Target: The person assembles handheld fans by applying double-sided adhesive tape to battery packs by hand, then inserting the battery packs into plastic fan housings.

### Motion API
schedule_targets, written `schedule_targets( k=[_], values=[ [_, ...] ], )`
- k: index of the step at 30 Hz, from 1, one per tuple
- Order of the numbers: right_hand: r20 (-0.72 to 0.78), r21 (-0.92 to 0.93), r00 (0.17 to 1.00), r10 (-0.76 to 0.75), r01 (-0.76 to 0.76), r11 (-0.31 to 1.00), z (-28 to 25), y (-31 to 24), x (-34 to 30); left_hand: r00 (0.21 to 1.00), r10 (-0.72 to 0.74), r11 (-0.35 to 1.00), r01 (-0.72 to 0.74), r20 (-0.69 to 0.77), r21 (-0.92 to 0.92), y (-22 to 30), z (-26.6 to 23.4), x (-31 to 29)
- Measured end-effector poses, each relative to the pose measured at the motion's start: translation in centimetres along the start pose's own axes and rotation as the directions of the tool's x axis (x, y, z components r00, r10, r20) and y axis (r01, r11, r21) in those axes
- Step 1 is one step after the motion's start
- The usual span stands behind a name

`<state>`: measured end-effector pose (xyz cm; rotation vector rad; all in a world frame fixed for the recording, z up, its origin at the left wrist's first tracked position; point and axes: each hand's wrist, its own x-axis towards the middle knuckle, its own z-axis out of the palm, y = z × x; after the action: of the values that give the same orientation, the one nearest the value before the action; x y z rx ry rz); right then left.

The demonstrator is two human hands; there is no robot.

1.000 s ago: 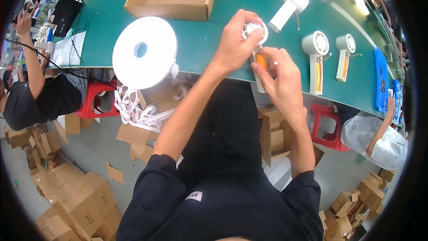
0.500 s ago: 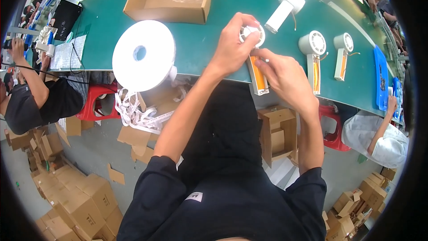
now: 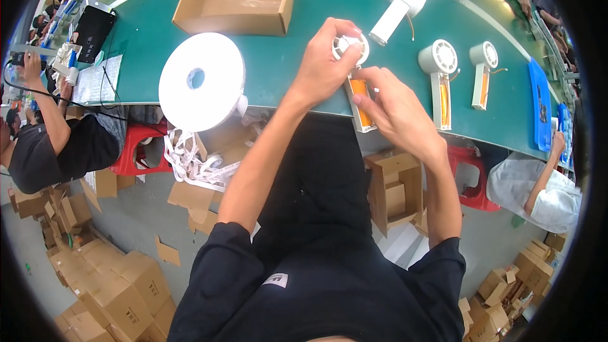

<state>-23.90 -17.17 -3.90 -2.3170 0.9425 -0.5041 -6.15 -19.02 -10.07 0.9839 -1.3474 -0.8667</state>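
A white handheld fan lies at the table's front edge, its handle open and an orange battery inside. My left hand grips the round fan head, fingers curled over its far side and thumb across its grille. Over the open handle is my right hand, its fingers bent at the top of the battery and its thumb against the battery's side. A small white piece shows beside the right fingers; its kind is unclear. Whatever lies between the right fingertips is hidden.
On the green table, a white fan lies beyond my hands. Two opened fans lie to the right, near a blue tray. Left are a large white reel and a cardboard box. People sit at both sides.
The view has shifted slightly, moving the table items a little leftward. My right thumb has slid lower along the battery; my left hand keeps its hold on the fan head.
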Motion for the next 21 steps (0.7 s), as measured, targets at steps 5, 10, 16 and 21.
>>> schedule_targets(
  k=[5, 10, 16, 21],
  values=[
    [-0.082, 0.076, 0.994, 0.079, -0.073, 0.994, 1.1, -0.7, -1.3, 1.000, 0.000, 1.000, 0.000, -0.011, 0.029, 0.0, -0.2, -0.1],
    [-0.285, -0.080, 0.957, 0.057, -0.083, 0.993, 2.9, -1.4, -2.6, 1.000, 0.025, 0.998, -0.024, -0.012, 0.057, 0.1, 0.1, -0.1],
    [-0.468, -0.315, 0.877, -0.110, -0.049, 0.948, 5.0, -1.1, -3.3, 0.998, 0.056, 0.991, -0.056, 0.001, 0.118, -0.2, 0.0, -0.3],
    [-0.659, -0.248, 0.729, -0.186, 0.022, 0.968, 7.5, -1.0, -4.9, 0.998, 0.045, 0.999, -0.043, -0.043, 0.026, -0.5, 0.0, 0.2]
  ],
)
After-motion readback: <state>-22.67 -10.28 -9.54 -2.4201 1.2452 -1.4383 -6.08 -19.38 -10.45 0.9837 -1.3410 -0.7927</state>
